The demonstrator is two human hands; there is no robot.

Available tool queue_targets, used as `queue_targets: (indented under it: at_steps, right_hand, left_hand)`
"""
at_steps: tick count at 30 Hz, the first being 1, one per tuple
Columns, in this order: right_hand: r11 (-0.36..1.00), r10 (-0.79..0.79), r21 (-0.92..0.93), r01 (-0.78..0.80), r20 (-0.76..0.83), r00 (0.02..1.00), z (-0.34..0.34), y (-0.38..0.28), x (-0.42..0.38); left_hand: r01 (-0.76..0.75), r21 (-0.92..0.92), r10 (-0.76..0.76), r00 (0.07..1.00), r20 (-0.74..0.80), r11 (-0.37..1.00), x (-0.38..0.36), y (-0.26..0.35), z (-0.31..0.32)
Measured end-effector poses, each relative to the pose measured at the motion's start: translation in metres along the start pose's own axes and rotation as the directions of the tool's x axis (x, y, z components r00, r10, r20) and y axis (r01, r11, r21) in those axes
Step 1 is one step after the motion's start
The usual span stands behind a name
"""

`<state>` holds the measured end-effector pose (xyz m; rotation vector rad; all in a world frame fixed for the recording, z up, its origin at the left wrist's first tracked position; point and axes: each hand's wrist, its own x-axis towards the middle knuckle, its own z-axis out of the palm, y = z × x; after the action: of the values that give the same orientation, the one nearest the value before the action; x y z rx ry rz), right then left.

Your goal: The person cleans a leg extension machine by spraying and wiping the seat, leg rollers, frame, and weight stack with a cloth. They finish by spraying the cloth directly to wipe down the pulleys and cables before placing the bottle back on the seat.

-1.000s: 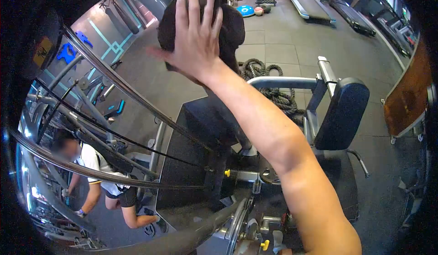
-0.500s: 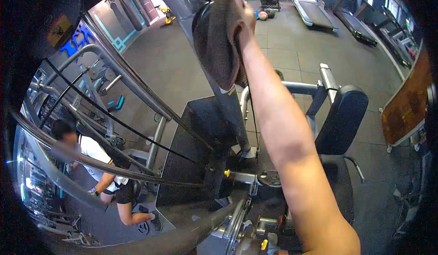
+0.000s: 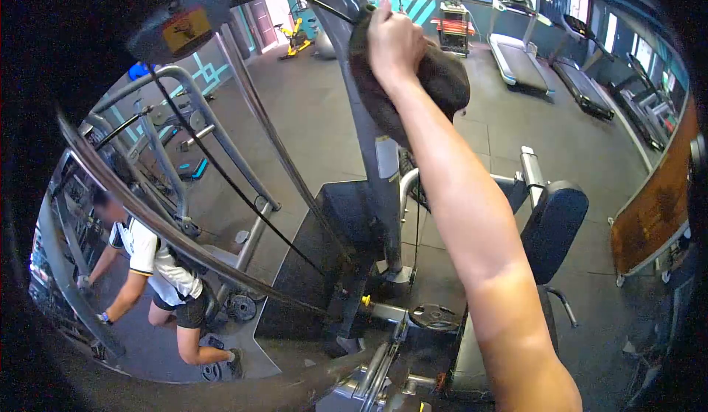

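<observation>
My right hand [image 3: 398, 43] is at the end of a raised, outstretched arm. Its fingers are closed on a dark brown cloth [image 3: 442, 80], which bunches and hangs around the hand. The cloth lies against the upper part of a slanted grey machine post [image 3: 365, 110]. Part of the post is hidden behind cloth and hand. A black cable [image 3: 310, 1] runs to the post just above my fingers. My left hand is out of view.
Curved metal rails [image 3: 184, 246] and a dark weight-stack cover [image 3: 343, 213] stand close by. A padded seat back [image 3: 554, 228] is to the right. At left a person in a white shirt [image 3: 140, 250] leans among machines. Treadmills [image 3: 520, 62] stand farther back.
The view has shifted, so post and machines sit lower and farther right. My hand has turned, its back now showing, and the cloth is bunched instead of hanging long. The person at left leans differently.
</observation>
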<state>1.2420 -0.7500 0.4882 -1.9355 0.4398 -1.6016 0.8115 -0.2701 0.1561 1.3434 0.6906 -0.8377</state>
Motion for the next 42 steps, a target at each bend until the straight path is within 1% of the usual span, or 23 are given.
queue_targets:
  at_steps: [1,3,5,6,8,9,10,11,12,13,14,15,17,18,19,20,25,29,32,34,36,40,42]
  right_hand:
    - [0.984,0.127,0.121,-0.130,0.025,0.992,-0.005,-0.018,0.000]
    - [0.932,0.169,0.334,-0.139,-0.063,0.984,-0.002,-0.042,-0.009]
    - [0.833,0.239,0.535,-0.141,-0.119,0.964,0.001,-0.071,-0.017]
    - [0.817,0.256,0.559,-0.145,-0.125,0.958,0.007,-0.082,-0.014]
    - [0.430,0.439,0.833,-0.349,0.146,0.887,0.021,-0.111,0.013]
    - [0.306,0.466,0.860,-0.408,0.238,0.852,0.024,-0.126,0.018]
    - [0.339,0.438,0.854,-0.394,0.228,0.870,0.022,-0.142,0.014]
    - [0.491,0.361,0.810,-0.320,0.145,0.921,0.018,-0.159,0.007]
    - [0.709,0.230,0.682,-0.178,0.015,0.973,0.013,-0.178,-0.003]
    - [0.869,0.038,0.493,0.046,-0.160,0.986,0.008,-0.188,-0.021]
    - [0.912,-0.181,0.302,0.276,-0.309,0.934,0.002,-0.196,-0.045]
    - [0.879,-0.359,0.169,0.445,-0.378,0.853,-0.004,-0.200,-0.062]
    - [0.775,-0.577,-0.016,0.631,-0.423,0.698,-0.007,-0.194,-0.069]
    - [0.741,-0.625,-0.082,0.666,-0.446,0.640,-0.007,-0.193,-0.063]
    - [0.729,-0.643,-0.126,0.673,-0.462,0.610,-0.010,-0.196,-0.058]
    - [0.738,-0.638,-0.145,0.659,-0.468,0.612,-0.012,-0.201,-0.055]
    - [0.901,-0.414,0.022,0.432,-0.248,0.876,-0.017,-0.228,-0.076]
    - [0.724,-0.602,0.279,0.631,-0.192,0.775,-0.003,-0.202,-0.078]
    - [0.602,-0.713,0.350,0.718,-0.170,0.680,0.003,-0.185,-0.072]
    - [0.570,-0.739,0.361,0.738,-0.167,0.653,0.004,-0.180,-0.070]
    - [0.614,-0.701,0.345,0.710,-0.177,0.691,0.004,-0.181,-0.071]
    - [0.769,-0.528,0.294,0.567,-0.208,0.823,0.004,-0.201,-0.067]
    - [0.795,-0.490,0.274,0.541,-0.236,0.839,0.004,-0.208,-0.064]
  left_hand:
    - [0.000,-0.001,0.000,1.000,0.000,1.000,0.001,-0.001,-0.002]
    - [-0.005,-0.010,0.005,1.000,0.008,1.000,0.003,-0.005,-0.003]
    - [-0.012,-0.014,0.012,1.000,0.016,1.000,0.006,-0.004,-0.005]
    - [-0.012,-0.017,0.012,1.000,0.018,1.000,0.007,-0.005,-0.006]
    - [-0.017,-0.021,0.018,1.000,0.022,1.000,0.007,-0.007,-0.008]
    - [-0.022,-0.024,0.023,0.999,0.026,0.999,0.008,-0.009,-0.008]
    - [-0.023,-0.027,0.024,0.999,0.029,0.999,0.008,-0.009,-0.008]
    - [-0.024,-0.029,0.025,0.999,0.032,0.999,0.008,-0.011,-0.009]
    - [-0.027,-0.030,0.028,0.999,0.035,0.999,0.007,-0.011,-0.010]
    - [-0.032,-0.029,0.033,0.999,0.034,0.999,0.007,-0.010,-0.011]
    - [-0.041,-0.037,0.042,0.998,0.035,0.998,0.007,-0.011,-0.011]
    - [-0.044,-0.038,0.045,0.998,0.037,0.998,0.007,-0.013,-0.013]
    - [-0.051,-0.044,0.052,0.998,0.038,0.998,0.007,-0.015,-0.015]
    - [-0.049,-0.045,0.051,0.998,0.037,0.998,0.005,-0.016,-0.017]
    - [-0.051,-0.050,0.053,0.998,0.037,0.997,0.006,-0.018,-0.019]
    - [-0.054,-0.053,0.056,0.998,0.039,0.997,0.006,-0.018,-0.021]
    - [-0.035,-0.064,0.038,0.998,0.042,0.997,0.007,-0.025,-0.025]
    - [-0.039,-0.070,0.043,0.998,0.045,0.997,0.005,-0.026,-0.024]
    - [-0.048,-0.063,0.051,0.997,0.054,0.997,-0.002,-0.033,-0.018]
    - [-0.045,-0.053,0.047,0.998,0.047,0.998,0.003,-0.025,-0.018]
    - [-0.045,-0.047,0.047,0.998,0.049,0.998,0.005,-0.026,-0.016]
    - [-0.040,-0.051,0.042,0.998,0.039,0.998,0.003,-0.029,-0.016]
    - [-0.043,-0.053,0.045,0.998,0.032,0.998,0.004,-0.029,-0.018]
